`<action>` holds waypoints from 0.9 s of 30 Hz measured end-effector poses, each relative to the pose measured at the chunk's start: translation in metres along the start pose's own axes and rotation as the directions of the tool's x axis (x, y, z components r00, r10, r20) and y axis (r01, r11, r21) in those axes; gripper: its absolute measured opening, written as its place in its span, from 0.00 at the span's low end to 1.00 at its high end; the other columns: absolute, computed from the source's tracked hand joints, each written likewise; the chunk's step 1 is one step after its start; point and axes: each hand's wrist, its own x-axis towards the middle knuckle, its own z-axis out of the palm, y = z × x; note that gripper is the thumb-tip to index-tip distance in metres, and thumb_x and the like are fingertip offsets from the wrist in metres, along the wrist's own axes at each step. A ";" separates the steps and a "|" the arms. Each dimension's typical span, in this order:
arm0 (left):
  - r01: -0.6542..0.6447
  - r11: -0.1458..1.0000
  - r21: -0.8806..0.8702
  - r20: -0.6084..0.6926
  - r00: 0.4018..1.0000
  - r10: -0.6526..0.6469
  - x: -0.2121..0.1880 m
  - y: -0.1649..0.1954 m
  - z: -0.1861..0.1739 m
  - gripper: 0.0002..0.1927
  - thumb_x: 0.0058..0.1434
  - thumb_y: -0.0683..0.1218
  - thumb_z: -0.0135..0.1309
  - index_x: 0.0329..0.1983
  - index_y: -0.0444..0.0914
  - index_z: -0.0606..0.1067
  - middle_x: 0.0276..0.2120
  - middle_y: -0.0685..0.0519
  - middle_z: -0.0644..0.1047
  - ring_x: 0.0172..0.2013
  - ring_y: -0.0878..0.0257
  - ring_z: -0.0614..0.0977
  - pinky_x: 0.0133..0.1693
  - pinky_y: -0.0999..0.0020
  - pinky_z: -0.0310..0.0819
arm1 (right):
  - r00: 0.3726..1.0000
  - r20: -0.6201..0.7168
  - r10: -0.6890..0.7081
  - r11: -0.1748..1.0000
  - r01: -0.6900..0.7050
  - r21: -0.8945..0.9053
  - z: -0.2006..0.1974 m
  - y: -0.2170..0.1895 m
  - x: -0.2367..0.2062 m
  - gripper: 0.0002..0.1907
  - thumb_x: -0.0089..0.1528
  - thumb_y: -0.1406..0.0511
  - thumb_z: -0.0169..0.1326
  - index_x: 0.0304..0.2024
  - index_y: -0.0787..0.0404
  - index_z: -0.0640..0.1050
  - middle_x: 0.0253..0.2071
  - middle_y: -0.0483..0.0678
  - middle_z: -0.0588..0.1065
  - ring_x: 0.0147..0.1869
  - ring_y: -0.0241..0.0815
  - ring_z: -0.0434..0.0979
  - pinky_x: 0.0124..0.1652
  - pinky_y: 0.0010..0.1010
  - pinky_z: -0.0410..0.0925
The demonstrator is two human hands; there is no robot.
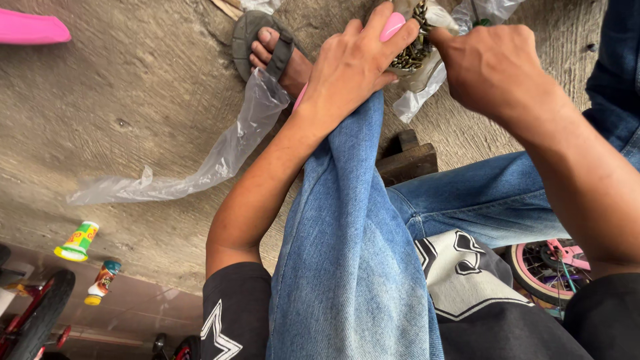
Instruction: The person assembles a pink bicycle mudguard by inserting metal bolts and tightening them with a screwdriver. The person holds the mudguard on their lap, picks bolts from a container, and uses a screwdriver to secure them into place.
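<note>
Concrete floor [133, 100] fills most of what we see, its rough surface carrying a long crumpled clear plastic bag [220, 157] that trails away from our sandalled foot [270, 50]. Our denim-clad knee [347, 220] rises in the middle, raised so that it props the left forearm while we work low to the ground. Our left hand [353, 67] is clenched around a pink part [392, 27], seemingly to steady it, with only its rounded end showing past the fingers. Our right hand [493, 67] is closed in a pinch on a coiled bicycle chain [413, 43], which sits at the top of the view, between both hands and touching the pink part. Small pink-tyred bicycle wheel [547, 267] lies at lower right, two squeeze bottles [79, 241] at lower left.
</note>
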 end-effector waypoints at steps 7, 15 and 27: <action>-0.002 0.991 -0.132 -0.094 0.996 -0.010 -0.002 -0.004 0.000 0.43 0.50 0.51 0.74 0.69 0.53 0.67 0.63 0.45 0.67 0.47 0.47 0.80 0.47 0.54 0.81 | 0.999 0.000 0.035 0.997 -0.035 0.069 -0.028 -0.001 -0.017 0.35 0.63 0.66 0.52 0.75 0.44 0.67 0.22 0.55 0.76 0.24 0.56 0.78 0.25 0.46 0.68; 0.099 0.991 -0.087 -0.125 0.986 -0.110 -0.007 0.005 0.012 0.44 0.52 0.56 0.74 0.70 0.54 0.65 0.58 0.51 0.71 0.44 0.52 0.80 0.44 0.55 0.81 | 0.998 -0.018 0.058 0.984 -0.054 0.172 -0.025 -0.009 -0.044 0.33 0.65 0.65 0.51 0.73 0.64 0.66 0.22 0.58 0.75 0.25 0.59 0.78 0.29 0.50 0.71; 0.127 0.991 -0.050 -0.071 0.989 -0.130 0.007 0.007 0.015 0.47 0.46 0.59 0.76 0.67 0.47 0.66 0.49 0.48 0.73 0.42 0.49 0.80 0.37 0.52 0.78 | 0.973 -0.096 0.208 0.894 -0.149 0.422 -0.014 -0.010 -0.024 0.28 0.62 0.68 0.51 0.64 0.71 0.64 0.28 0.68 0.75 0.33 0.72 0.76 0.37 0.61 0.69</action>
